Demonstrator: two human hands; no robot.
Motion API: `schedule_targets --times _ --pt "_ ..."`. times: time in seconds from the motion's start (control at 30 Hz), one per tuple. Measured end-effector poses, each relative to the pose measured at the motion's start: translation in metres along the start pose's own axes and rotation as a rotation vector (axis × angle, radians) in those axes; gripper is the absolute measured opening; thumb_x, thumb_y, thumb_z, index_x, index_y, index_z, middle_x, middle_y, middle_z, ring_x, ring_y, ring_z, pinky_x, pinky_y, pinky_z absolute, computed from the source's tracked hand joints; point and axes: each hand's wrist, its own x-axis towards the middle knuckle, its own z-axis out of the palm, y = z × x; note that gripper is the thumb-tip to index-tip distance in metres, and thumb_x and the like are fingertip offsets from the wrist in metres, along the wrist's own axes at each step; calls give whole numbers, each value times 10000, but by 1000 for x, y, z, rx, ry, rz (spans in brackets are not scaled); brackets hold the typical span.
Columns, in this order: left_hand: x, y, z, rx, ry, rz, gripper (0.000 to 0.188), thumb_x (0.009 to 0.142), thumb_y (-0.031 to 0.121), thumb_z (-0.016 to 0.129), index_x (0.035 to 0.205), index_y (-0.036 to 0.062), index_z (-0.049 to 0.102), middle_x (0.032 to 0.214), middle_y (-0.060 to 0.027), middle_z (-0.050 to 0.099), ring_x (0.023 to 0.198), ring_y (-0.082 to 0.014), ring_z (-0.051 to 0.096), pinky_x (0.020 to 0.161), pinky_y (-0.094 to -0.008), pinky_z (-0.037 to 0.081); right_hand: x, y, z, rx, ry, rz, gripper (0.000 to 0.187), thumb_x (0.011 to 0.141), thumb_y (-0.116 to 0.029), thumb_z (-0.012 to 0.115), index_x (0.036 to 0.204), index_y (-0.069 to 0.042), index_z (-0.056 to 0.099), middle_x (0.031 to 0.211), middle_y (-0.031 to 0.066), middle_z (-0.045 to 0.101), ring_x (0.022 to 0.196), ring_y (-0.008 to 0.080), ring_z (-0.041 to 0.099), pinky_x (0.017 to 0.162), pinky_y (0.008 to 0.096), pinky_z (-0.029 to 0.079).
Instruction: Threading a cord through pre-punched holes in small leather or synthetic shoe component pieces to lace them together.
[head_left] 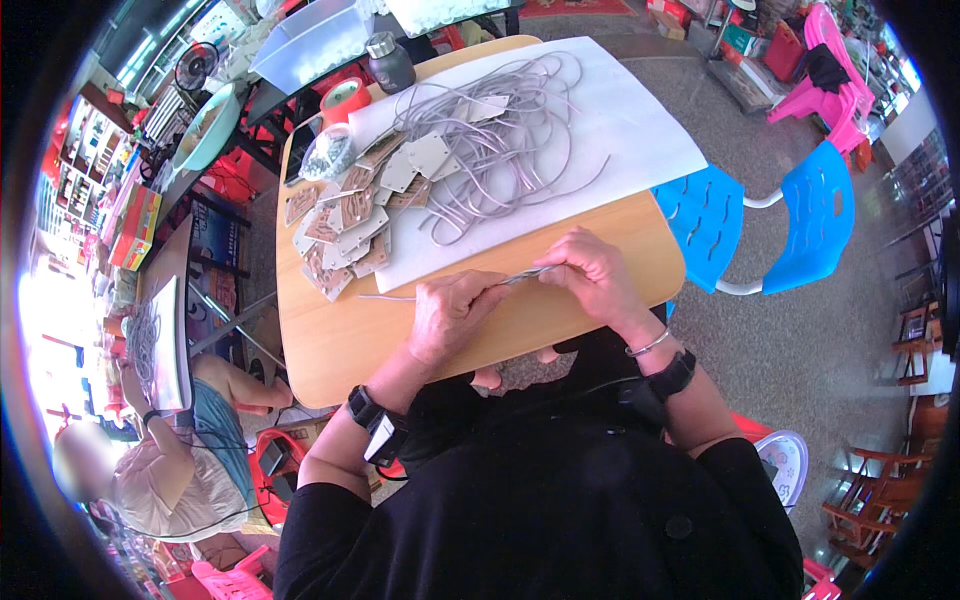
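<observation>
Over the near edge of the wooden table (400, 342), both my hands are closed on a thin grey cable (522, 276). My left hand (455, 312) wraps round it, and one light end pokes out to the left. Thumb and fingers of my right hand (592, 276) pinch the cable a short way to the right. Between the hands the strands look bunched or twisted together. Beyond them a tangle of grey cables (480, 190) lies on a white sheet (630, 120). To its left is a pile of square plates (350, 208), some pale, some brown.
A bag of small metal parts (328, 155), a roll of red tape (345, 100) and a dark bottle (390, 65) stand at the table's far left. Right of the table is a blue chair (810, 220). A co-worker (180, 470) sits at another table on the left.
</observation>
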Motion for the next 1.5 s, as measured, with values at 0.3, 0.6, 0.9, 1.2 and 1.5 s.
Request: schedule_targets --times 0.3,0.6,0.9,1.2,1.5 --pt "9 5 -30 -489 -225 -598 190 883 180 598 871 -3 649 670 -50 624 552 -125 578 503 -248 459 0 -1 -2 318 16 304 102 838 -79 621 921 -21 640 795 -2 603 777 81 544 721 241 448" --pt "16 -17 -45 -1145 -172 -911 213 910 101 518 1089 -9 557 894 -85 632 626 -149 604 571 -227 484 4 -21 0 516 81 491 164 864 -127 591 946 8 636 808 1 619 769 64 547 732 222 451" --pt "10 18 -14 -265 -207 -370 288 921 215 542 1059 -23 627 864 -54 657 782 -114 595 737 -267 485 4 -20 14 638 394 601 208 856 -137 604 995 18 608 871 29 624 783 75 549 729 232 449" --pt "33 -1 -2 -954 88 -517 234 917 167 513 985 -18 640 847 -45 650 763 -95 591 713 -249 484 -12 -29 24 324 -5 437 237 839 -121 615 1044 -14 564 883 69 618 793 167 593 743 289 474" --pt "25 22 -28 -173 -498 87 213 867 186 602 974 16 675 819 -56 661 721 -102 582 659 -239 469 17 -73 17 -6 -270 -115 544 843 -202 603 1309 -50 368 1130 177 560 1063 325 544 879 400 440"
